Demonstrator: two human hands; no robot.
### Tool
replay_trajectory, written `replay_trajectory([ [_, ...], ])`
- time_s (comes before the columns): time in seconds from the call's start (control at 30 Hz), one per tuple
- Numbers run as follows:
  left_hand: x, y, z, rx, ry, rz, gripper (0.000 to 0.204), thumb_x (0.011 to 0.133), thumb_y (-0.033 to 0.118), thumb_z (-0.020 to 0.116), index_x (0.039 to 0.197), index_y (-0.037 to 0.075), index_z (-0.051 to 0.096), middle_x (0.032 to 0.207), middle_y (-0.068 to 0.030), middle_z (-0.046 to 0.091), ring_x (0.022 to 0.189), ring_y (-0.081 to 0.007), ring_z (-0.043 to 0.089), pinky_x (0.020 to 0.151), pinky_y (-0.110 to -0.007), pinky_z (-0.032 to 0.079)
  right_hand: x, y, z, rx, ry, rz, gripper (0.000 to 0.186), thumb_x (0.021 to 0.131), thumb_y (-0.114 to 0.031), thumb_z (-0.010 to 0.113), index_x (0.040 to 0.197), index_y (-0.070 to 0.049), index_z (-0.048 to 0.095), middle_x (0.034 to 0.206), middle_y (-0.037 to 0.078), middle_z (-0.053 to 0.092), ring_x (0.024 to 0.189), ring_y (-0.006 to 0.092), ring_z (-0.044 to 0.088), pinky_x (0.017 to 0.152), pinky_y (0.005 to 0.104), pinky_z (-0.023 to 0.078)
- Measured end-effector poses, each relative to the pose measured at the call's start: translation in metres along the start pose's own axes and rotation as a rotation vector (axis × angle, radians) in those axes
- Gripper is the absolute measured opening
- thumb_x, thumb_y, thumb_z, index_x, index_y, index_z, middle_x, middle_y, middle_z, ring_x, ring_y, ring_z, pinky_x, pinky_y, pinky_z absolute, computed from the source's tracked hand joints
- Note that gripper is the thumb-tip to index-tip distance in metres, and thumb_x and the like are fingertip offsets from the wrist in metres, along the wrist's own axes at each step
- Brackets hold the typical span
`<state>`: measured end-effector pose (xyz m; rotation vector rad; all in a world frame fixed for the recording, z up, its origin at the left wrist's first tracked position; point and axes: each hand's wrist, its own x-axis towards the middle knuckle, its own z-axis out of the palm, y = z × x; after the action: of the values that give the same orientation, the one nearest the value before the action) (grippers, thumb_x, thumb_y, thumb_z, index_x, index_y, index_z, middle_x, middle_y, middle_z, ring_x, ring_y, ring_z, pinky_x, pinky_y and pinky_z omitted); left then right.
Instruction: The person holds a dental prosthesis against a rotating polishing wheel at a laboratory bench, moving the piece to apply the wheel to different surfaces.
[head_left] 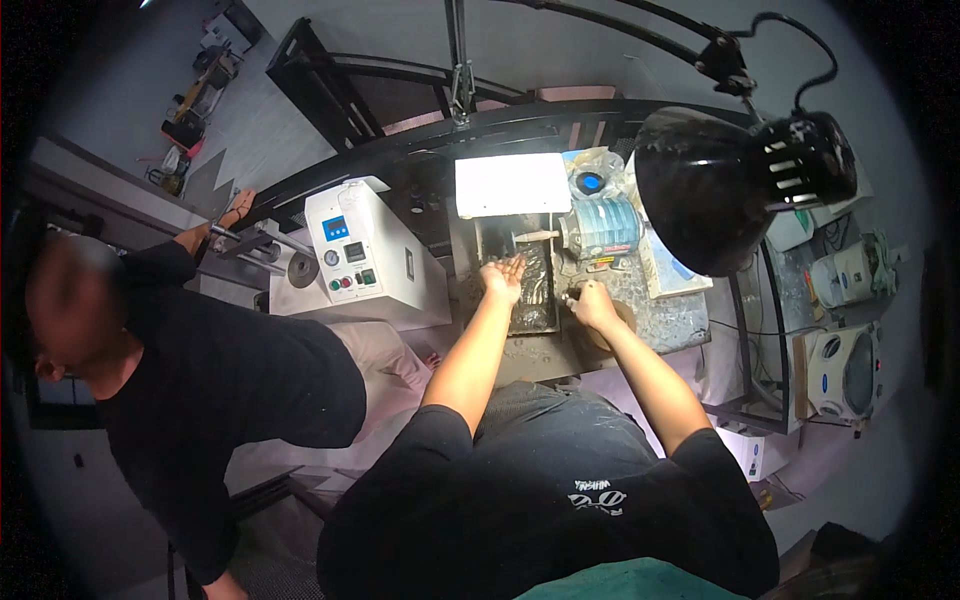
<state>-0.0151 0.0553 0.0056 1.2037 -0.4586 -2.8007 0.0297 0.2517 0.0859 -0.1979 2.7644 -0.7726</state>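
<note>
My left hand (503,279) is palm up over a dark, wet tray (537,326), its fingers stretched out. No object shows in that palm. Just beyond the fingertips, the pale tapered spindle (535,237) of a blue bench polishing motor (606,227) reaches left over the tray. My right hand (595,304) is closed at the tray's right side, in front of the motor. Something small and dark shows by its fingers, too little to name. A white rectangular panel (511,185) stands at the back of the tray.
A black lamp (690,190) hangs over the bench's right side. A white machine with gauges and buttons (350,255) stands left, beside another person in black (240,370). A blue-lidded container (591,182) sits behind the motor. Cream blasting cabinets (845,370) are at far right.
</note>
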Motion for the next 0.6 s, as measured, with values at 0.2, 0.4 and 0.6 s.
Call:
replay_trajectory([
  [0.2,-0.005,-0.002,-0.013,1.116,-0.372,0.308,0.025,0.085,0.006,0.034,0.098,0.001,0.054,0.102,-0.0150,0.061,0.101,-0.0246,0.058,0.085,-0.032,0.046,0.046,0.018,0.050,-0.199,-0.046,-0.028,0.034,0.071,-0.016,0.069,0.092,0.008,0.059,0.094,0.030,0.060,0.090,0.0405,0.060,0.078,0.0431,0.050],
  [0.4,-0.011,0.002,0.008,1.982,-0.296,0.411,0.046,0.076,0.011,0.039,0.119,-0.002,0.049,0.121,-0.0250,0.051,0.115,-0.0382,0.047,0.098,-0.042,0.037,0.037,0.005,0.037,-0.251,-0.048,-0.135,0.016,0.069,-0.009,0.059,0.076,0.004,0.064,0.076,0.025,0.063,0.075,0.0371,0.064,0.069,0.0413,0.052],
  [0.6,0.009,0.014,-0.006,2.132,-0.386,0.236,0.049,0.079,0.012,0.038,0.126,-0.001,0.045,0.130,-0.0231,0.044,0.123,-0.0343,0.040,0.103,-0.041,0.032,0.023,0.001,0.028,-0.065,0.004,-0.203,0.020,0.070,-0.012,0.062,0.071,0.008,0.059,0.072,0.029,0.059,0.074,0.0423,0.061,0.069,0.0450,0.050],
])
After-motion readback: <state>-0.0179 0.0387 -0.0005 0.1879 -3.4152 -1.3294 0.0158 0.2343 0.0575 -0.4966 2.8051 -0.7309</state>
